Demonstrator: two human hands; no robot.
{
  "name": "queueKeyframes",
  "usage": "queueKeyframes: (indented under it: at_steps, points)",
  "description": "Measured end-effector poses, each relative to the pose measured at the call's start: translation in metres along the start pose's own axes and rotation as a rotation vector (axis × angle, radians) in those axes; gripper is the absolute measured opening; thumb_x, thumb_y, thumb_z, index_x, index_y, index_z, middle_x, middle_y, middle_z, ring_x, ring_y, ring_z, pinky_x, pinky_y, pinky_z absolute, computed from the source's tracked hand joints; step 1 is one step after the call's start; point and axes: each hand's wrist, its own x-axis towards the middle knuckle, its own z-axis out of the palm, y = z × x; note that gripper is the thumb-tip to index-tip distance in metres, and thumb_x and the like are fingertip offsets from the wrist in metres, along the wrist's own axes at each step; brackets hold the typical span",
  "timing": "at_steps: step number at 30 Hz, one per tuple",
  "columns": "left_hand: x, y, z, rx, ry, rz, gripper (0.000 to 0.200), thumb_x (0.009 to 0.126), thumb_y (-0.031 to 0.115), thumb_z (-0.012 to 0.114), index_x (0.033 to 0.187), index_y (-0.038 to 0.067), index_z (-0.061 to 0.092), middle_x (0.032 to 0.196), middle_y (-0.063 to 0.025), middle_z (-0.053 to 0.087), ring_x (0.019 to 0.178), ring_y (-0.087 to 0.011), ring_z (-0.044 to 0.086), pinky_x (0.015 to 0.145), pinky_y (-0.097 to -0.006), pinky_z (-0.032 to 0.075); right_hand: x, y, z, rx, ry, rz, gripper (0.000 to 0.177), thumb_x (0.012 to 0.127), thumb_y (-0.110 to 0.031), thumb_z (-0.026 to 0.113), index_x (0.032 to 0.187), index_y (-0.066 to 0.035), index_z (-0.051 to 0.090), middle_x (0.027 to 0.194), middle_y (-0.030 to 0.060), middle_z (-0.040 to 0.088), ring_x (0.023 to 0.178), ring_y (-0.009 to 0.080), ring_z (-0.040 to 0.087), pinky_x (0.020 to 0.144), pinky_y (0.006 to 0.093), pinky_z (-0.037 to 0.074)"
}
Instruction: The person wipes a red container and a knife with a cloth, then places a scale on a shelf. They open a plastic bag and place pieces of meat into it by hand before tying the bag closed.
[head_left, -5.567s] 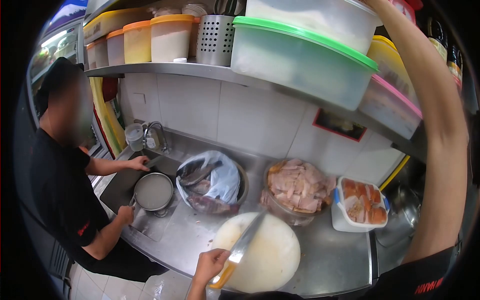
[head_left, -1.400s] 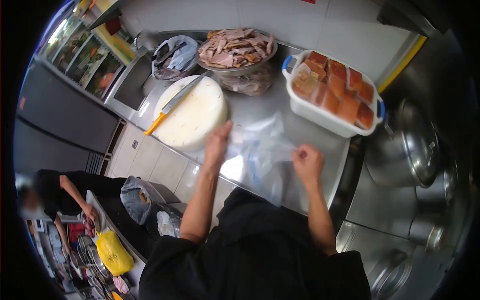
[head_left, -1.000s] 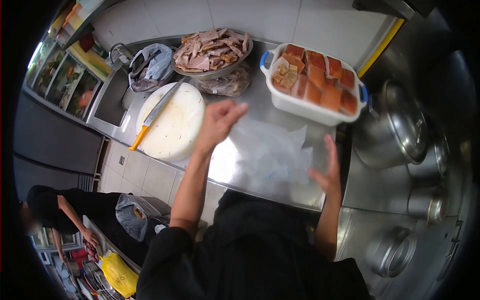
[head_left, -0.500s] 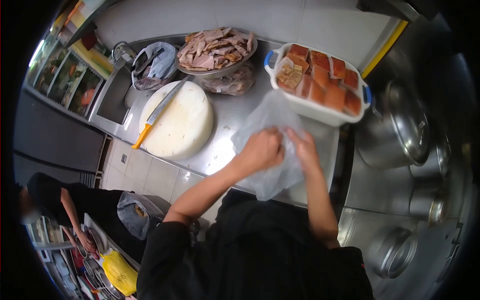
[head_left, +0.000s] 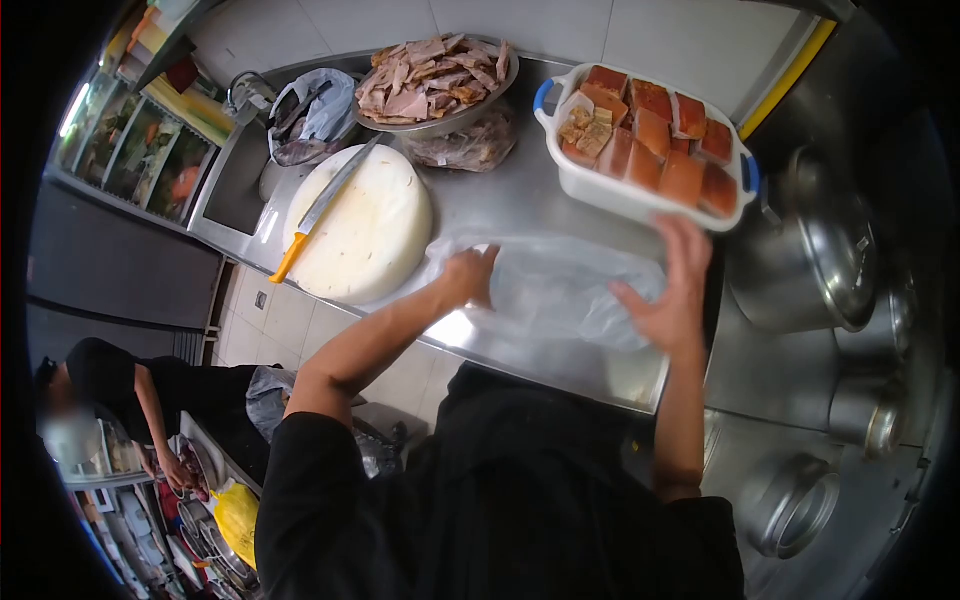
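A translucent plastic bag (head_left: 560,285) lies stretched out sideways over the steel counter (head_left: 480,205) in front of me. At its left end, my left hand (head_left: 468,277) is closed on the plastic. My right hand (head_left: 678,295) is at the bag's right end, fingers spread and slightly blurred; its thumb is over the bag's edge. Just beyond that hand stands a white tub (head_left: 640,205) with blue handles, filled with reddish-brown blocks of meat (head_left: 650,130). A round white chopping board (head_left: 375,240) is left of my left hand, with a yellow-handled knife (head_left: 325,205) lying across it.
A metal bowl (head_left: 440,127) heaped with sliced meat (head_left: 430,80) rests on bagged meat (head_left: 465,145) at the back. Beside it is another plastic bag (head_left: 325,105) near the sink (head_left: 235,200). Large steel pots (head_left: 800,260) stand right. Another person (head_left: 110,390) works at lower left.
My hands have moved apart, the left leftward and the right rightward with its fingers opening. The bag, bunched and raised before, now lies spread flat along the counter.
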Motion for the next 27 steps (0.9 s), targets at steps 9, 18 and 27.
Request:
queueKeyframes:
  at_steps: [9,18,27]
  points:
    - [0.022,-0.038,0.033,-0.044,0.101,0.050,0.120,0.046,0.062,0.089,0.142,0.007,0.043,0.123,-0.0244,0.060,0.109,-0.0374,0.064,0.094,-0.0460,0.052,-0.066,0.138,0.176,-0.492,-1.140,0.430,0.041,0.082,-0.005,0.058,0.123,-0.008,0.064,0.110,0.0162,0.067,0.109,0.0346,0.064,0.087,0.0430,0.053]
    - [-0.017,0.005,0.019,0.098,0.413,0.078,0.048,0.070,0.035,0.078,0.105,0.005,0.068,0.093,-0.0162,0.069,0.092,-0.0297,0.068,0.076,-0.0404,0.055,-0.075,0.131,0.136,-0.644,-1.248,0.390,0.057,0.084,-0.010,0.061,0.141,-0.011,0.051,0.120,0.0160,0.064,0.116,0.0335,0.061,0.092,0.0448,0.052]
    - [0.072,-0.019,0.123,-0.009,0.314,0.380,0.042,0.076,0.029,0.073,0.107,0.002,0.065,0.102,-0.0172,0.069,0.098,-0.0317,0.066,0.089,-0.0426,0.050,-0.093,0.126,0.147,-0.291,-1.391,0.405,0.087,0.084,-0.028,0.068,0.157,-0.018,0.022,0.142,0.0199,0.047,0.130,0.0362,0.049,0.106,0.0466,0.041]
